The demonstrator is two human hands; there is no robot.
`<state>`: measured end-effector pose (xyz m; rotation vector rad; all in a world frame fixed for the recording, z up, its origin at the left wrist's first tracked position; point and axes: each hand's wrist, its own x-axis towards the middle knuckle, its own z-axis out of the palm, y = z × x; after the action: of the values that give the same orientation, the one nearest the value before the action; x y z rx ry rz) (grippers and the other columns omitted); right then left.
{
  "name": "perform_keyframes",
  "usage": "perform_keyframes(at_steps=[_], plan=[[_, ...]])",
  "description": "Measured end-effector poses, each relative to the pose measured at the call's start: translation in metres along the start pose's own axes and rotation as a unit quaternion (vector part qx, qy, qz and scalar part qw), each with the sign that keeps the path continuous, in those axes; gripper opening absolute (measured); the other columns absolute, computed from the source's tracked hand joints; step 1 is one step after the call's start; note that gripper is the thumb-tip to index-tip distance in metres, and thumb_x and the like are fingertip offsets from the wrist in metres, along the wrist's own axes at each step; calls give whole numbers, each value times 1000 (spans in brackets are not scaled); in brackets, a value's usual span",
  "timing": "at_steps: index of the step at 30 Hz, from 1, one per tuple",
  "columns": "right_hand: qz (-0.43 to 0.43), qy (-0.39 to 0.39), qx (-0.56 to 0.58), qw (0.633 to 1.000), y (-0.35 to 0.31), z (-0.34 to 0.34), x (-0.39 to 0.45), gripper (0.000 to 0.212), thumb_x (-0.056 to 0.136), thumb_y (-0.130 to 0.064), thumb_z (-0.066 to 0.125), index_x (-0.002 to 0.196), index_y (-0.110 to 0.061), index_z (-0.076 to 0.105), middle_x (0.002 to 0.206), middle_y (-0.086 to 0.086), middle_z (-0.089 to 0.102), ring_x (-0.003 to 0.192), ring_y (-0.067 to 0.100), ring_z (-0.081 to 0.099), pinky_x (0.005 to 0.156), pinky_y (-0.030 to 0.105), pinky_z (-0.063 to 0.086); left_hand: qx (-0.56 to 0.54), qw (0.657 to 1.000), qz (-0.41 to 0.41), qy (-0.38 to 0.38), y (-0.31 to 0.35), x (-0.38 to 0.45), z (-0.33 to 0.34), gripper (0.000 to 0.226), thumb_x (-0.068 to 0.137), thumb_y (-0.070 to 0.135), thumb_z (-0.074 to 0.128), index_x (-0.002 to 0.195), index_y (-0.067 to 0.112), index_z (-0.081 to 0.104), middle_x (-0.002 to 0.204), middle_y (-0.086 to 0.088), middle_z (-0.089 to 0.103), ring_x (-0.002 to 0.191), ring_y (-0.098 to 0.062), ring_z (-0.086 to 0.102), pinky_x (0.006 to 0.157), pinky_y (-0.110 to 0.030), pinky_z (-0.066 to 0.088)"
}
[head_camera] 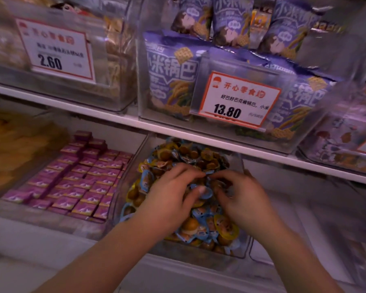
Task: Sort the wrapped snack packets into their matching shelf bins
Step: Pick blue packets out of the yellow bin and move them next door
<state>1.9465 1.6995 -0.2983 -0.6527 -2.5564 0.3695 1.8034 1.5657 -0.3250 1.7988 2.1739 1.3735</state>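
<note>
A clear bin (244,253) on the lower shelf is heaped with small round snack packets (190,157), brown with blue or yellow rims. Both of my hands lie on top of the heap. My left hand (173,193) has its fingers bent down into the packets, thumb pressed on a blue-rimmed one. My right hand (239,195) is beside it, fingers curled into the pile, fingertips almost touching the left ones. Blur hides whether either hand pinches a single packet.
Left of this bin sits a bin of small purple boxes (76,182), and further left yellow bags (15,144). The upper shelf (118,119) holds a bin of purple rice-cracker bags (173,72) with a 13.80 price tag (239,100), and a 2.60 tag (55,49).
</note>
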Motion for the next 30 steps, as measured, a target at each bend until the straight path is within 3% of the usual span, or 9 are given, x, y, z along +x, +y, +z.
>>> perform_keyframes(at_steps=[5, 10, 15, 18, 21, 23, 26, 28, 30], plan=[[44, -36, 34, 998, -5, 1, 1, 19, 80, -34, 60, 96, -44, 64, 85, -32, 62, 86, -7, 58, 71, 4, 41, 133, 986, -1, -96, -3, 3, 9, 54, 87, 53, 59, 137, 39, 47, 129, 15, 50, 114, -16, 50, 94, -34, 47], [65, -41, -39, 996, 1, -24, 3, 15, 78, -21, 62, 88, -30, 68, 86, -7, 70, 82, 16, 66, 71, 32, 54, 135, 986, 13, -98, -3, 6, 10, 39, 85, 47, 65, 121, 36, 56, 121, 15, 49, 109, -15, 51, 90, -35, 48], [37, -140, -85, 986, -2, -29, -2, 53, 81, -31, 58, 133, -30, 54, 125, -1, 61, 115, 20, 56, 100, 32, 44, 24, 998, -48, -38, -15, 13, -2, 31, 78, 38, 78, 106, 32, 66, 101, 18, 55, 92, 3, 53, 77, -6, 39], [16, -199, -160, 967, -4, -12, -6, 59, 89, -43, 50, 145, -31, 40, 140, 2, 49, 133, 22, 44, 120, 43, 11, -44, 993, -110, 10, -17, 16, -9, 34, 80, 36, 77, 112, 38, 64, 101, 19, 61, 94, 4, 59, 79, -12, 48], [30, -174, -164, 971, -2, -8, -4, 49, 92, -45, 48, 139, -32, 46, 133, -1, 54, 128, 21, 49, 120, 44, 6, -146, 973, -172, 51, -13, 19, -13, 17, 86, 33, 73, 97, 43, 66, 85, 15, 72, 84, 4, 67, 72, -10, 51], [41, -149, -158, 975, -4, -7, -3, 44, 91, -52, 47, 132, -34, 50, 127, -4, 57, 120, 21, 55, 118, 48, 13, -293, 924, -232, 83, -5, 23, -14, 4, 91, 27, 67, 90, 28, 72, 82, 4, 76, 83, -14, 74, 75, -24, 59], [54, -155, -219, 962, -9, 0, -5, 52, 90, -63, 41, 133, -33, 48, 128, -4, 57, 121, 23, 54, 115, 53, 20, -523, 784, -316, 114, 5, 31, -17, 22, 96, 13, 54, 93, -5, 66, 90, -16, 73, 93, -37, 72, 76, -39, 60], [53, -159, -233, 958, -11, 2, -3, 46, 89, -57, 46, 128, -33, 51, 125, -2, 59, 117, 23, 56, 112, 51, 26, -603, 713, -341, 110, 9, 33, -23, 23, 95, 12, 49, 91, -6, 63, 97, -23, 69, 101, -38, 69, 78, -39, 61], [49, -143, -197, 969, -9, 0, 1, 34, 88, -45, 53, 119, -33, 57, 116, -3, 66, 109, 23, 61, 108, 45, 34, -616, 695, -359, 96, 12, 31, -26, 20, 95, 15, 51, 91, -1, 63, 96, -18, 70, 99, -34, 70, 78, -35, 61]])
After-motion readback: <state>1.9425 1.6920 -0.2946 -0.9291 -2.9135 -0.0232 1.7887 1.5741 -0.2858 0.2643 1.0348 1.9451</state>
